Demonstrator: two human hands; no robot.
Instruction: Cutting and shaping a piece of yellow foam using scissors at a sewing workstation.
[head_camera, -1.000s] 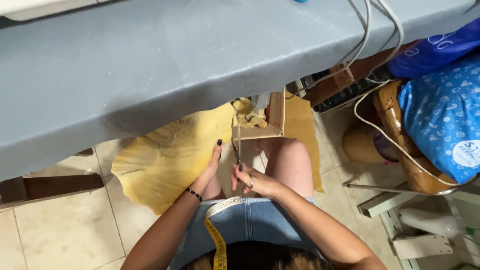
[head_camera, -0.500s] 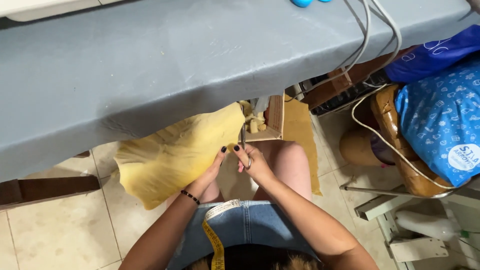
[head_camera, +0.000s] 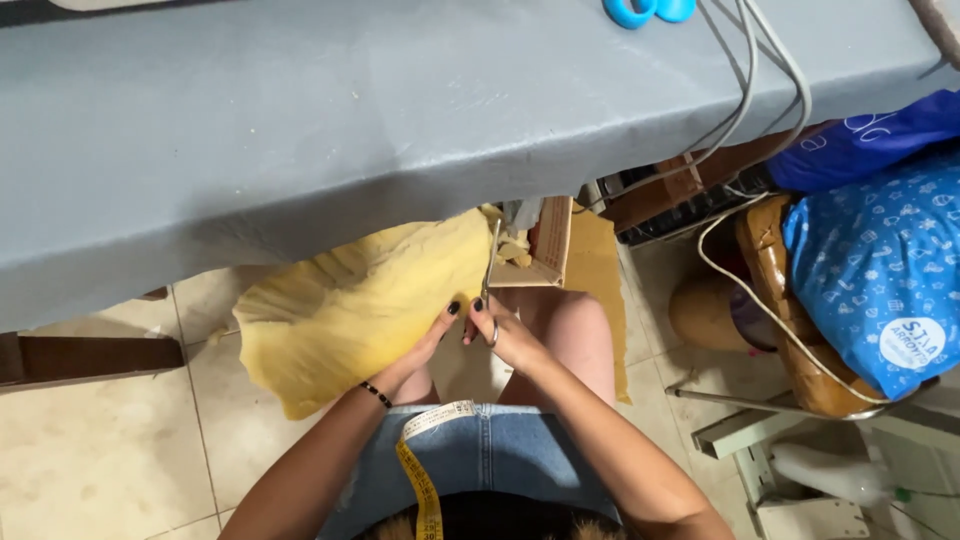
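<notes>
A large piece of yellow fabric (head_camera: 350, 300) hangs over my lap and under the edge of the grey cloth-covered table (head_camera: 300, 120). My left hand (head_camera: 430, 340) pinches the fabric's right edge. Right beside it, my right hand (head_camera: 510, 335) is closed on a pair of slim metal scissors (head_camera: 490, 275). Their blades point up along the fabric's edge. Both hands sit above my bare knees and denim shorts (head_camera: 480, 450). A yellow measuring tape (head_camera: 420, 470) hangs down in front of me.
An open cardboard box (head_camera: 548, 245) stands under the table just beyond my hands. Blue scissor handles (head_camera: 650, 10) and grey cables (head_camera: 745, 90) lie on the tabletop. Blue bags (head_camera: 880, 270) on a wooden stool crowd the right; tiled floor (head_camera: 100, 450) shows on the left.
Both hands have risen from my lap toward the table edge. The yellow fabric has been gathered and lifted off the floor, and the scissors now point up along its edge.
</notes>
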